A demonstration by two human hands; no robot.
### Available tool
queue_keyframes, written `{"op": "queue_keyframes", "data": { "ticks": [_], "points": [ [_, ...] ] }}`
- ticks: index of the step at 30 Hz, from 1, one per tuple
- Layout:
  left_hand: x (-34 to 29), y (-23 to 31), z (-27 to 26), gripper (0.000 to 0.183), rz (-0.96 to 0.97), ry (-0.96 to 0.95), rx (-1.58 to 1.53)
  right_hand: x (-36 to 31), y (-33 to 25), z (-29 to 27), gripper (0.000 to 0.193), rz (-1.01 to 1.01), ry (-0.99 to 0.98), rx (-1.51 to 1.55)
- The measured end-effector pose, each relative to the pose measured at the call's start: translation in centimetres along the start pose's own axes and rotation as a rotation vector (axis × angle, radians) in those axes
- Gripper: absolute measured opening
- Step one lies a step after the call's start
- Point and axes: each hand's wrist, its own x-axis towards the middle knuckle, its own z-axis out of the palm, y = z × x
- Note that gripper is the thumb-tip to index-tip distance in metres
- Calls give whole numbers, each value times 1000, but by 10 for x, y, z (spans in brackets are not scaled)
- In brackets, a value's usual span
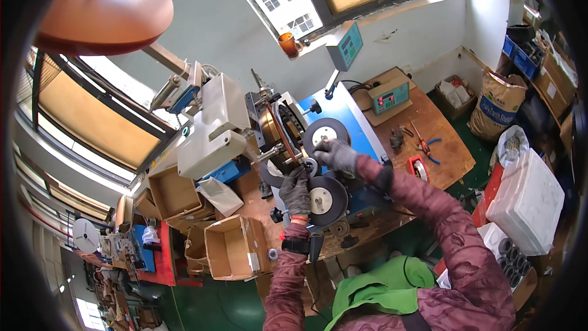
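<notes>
My left hand, in a dark grey glove, reaches up to the winding machine with its fingers bent together at a small dark ring core. That ring sits between a black upper roller and a black lower roller, both with pale hubs. In front of the upper roller, my right hand, in a lighter grey glove, has its fingers curled into a pinch. Whatever lies between them is too small to make out. A copper-coloured winding ring stands upright just beyond my left fingertips.
On the wooden bench stands a green control box with a lit display. Blue-handled pliers and a red tape roll lie to the right. Open cardboard boxes stand at left. A white foam box and ring cores are at right.
</notes>
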Motion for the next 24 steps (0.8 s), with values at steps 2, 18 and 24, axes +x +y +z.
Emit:
{"op": "queue_keyframes", "data": {
  "ticks": [2, 18, 24],
  "points": [
    [2, -8, -4, 19, 55, 37, 74, 31, 2, 6, 22, 235, -244, 431],
    [-151, 33, 11, 17, 206, -401, 83, 41, 20, 14, 24, -551, 271, -869],
    [-240, -126, 70, 34, -1044, -522, -535, 45, 1, 43, 20, -472, 273, -1014]
  ]
}}
